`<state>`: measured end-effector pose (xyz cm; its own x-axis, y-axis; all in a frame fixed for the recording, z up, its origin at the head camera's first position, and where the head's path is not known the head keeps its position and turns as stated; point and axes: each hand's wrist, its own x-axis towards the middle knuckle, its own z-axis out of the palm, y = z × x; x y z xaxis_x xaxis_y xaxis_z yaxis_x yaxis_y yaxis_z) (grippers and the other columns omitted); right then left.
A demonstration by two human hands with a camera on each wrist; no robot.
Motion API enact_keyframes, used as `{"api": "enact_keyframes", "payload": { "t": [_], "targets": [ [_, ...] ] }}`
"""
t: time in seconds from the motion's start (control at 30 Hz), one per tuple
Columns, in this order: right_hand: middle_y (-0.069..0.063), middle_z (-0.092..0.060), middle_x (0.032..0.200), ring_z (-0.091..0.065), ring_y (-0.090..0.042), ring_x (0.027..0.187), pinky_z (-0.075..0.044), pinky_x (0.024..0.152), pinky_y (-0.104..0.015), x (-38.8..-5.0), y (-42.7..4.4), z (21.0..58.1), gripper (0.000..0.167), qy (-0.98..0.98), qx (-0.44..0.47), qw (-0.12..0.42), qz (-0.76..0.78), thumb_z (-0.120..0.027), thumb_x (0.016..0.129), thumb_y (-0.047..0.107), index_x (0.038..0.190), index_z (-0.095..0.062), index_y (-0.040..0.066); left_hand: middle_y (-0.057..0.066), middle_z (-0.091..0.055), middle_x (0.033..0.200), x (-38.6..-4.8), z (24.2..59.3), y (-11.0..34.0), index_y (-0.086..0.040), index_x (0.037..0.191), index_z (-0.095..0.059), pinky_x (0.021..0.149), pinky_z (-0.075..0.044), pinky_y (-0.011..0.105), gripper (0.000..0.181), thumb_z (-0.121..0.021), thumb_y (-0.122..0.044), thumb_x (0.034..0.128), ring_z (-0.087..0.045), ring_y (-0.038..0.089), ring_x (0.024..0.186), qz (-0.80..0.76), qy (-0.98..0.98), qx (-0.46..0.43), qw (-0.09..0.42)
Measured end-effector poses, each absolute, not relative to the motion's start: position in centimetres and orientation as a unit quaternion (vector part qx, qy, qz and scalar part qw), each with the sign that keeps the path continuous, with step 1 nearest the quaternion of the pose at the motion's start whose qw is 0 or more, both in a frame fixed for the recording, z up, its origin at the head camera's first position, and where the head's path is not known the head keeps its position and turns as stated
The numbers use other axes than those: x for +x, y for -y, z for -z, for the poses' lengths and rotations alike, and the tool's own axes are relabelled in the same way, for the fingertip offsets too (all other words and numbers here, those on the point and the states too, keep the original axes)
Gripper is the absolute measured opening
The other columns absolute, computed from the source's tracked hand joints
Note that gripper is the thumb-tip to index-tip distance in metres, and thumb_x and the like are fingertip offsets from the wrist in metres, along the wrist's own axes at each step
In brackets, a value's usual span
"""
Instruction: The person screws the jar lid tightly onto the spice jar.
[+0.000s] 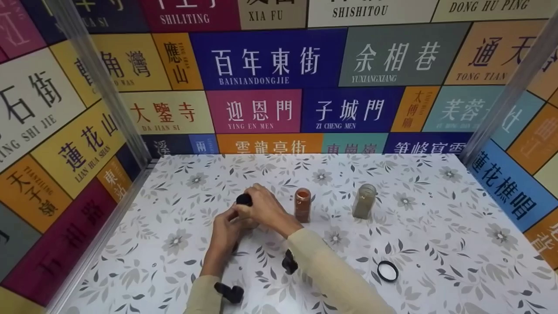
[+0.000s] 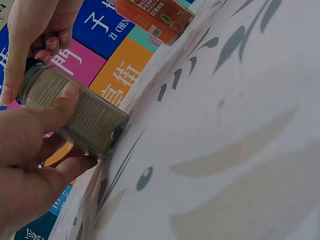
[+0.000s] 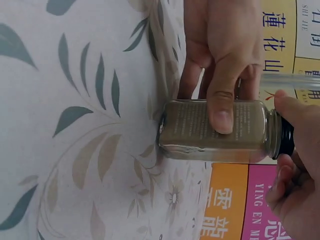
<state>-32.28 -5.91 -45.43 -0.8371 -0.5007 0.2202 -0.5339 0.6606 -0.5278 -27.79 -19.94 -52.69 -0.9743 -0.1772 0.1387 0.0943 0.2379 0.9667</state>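
A square glass jar of grey-brown powder [image 2: 85,117] [image 3: 190,130] stands on the table with a black cap [image 1: 244,199] [image 3: 287,136] at its neck. My left hand [image 1: 224,231] [image 2: 30,155] [image 3: 222,55] grips the jar's body, thumb across the printed side. Above it, my right hand [image 1: 268,209] [image 2: 42,30] [image 3: 300,165] holds the black cap between thumb and fingers. In the head view the jar's body is mostly hidden by the hands.
Right of my hands stand an uncapped jar of red-orange powder [image 1: 302,206] [image 2: 155,20] and an uncapped jar of grey-brown powder [image 1: 363,201]. A black ring-shaped lid [image 1: 387,271] lies at the front right. Black objects are at my left wrist [image 1: 229,292] and right wrist [image 1: 289,261]. Patterned walls surround the table [image 1: 174,270].
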Motion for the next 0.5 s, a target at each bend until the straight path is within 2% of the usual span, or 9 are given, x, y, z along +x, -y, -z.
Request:
{"api": "enact_keyframes", "payload": {
  "t": [0.17,0.33,0.5],
  "targets": [
    [-0.008,-0.06,0.106,-0.055,-0.018,0.094,-0.05,0.08,-0.031,-32.9,5.5,45.3,0.043,0.897,0.329,0.016,-0.296,-0.067,0.094,0.044,0.113,-0.068,0.006,0.015,-0.069,0.128,-27.9,52.6,20.0,-0.015,0.124,-0.071,0.094,-0.055,0.034,0.048,-0.083,-0.01,0.0777,-0.066,0.027,0.116,0.623,0.775,0.032,0.101],
    [-0.011,-0.058,0.106,-0.052,-0.019,0.09,-0.046,0.077,-0.031,-33.4,4.9,45.0,0.041,0.878,0.39,0.016,-0.277,-0.063,0.098,0.039,0.119,-0.066,0.005,0.016,-0.068,0.127,-28.0,52.5,20.1,-0.015,0.132,-0.066,0.086,-0.057,0.028,0.057,-0.083,-0.009,0.078,-0.068,0.026,0.109,0.651,0.754,0.026,0.086],
    [-0.01,-0.056,0.104,-0.049,-0.019,0.089,-0.041,0.078,-0.032,-33.6,4.6,44.6,0.038,0.878,0.415,0.01,-0.237,-0.06,0.099,0.037,0.124,-0.066,0.008,0.013,-0.067,0.132,-28.0,52.7,20.2,-0.012,0.14,-0.059,0.096,-0.053,0.029,0.064,-0.081,-0.008,0.0804,-0.067,0.024,0.114,0.649,0.756,0.013,0.09]
  ]
}}
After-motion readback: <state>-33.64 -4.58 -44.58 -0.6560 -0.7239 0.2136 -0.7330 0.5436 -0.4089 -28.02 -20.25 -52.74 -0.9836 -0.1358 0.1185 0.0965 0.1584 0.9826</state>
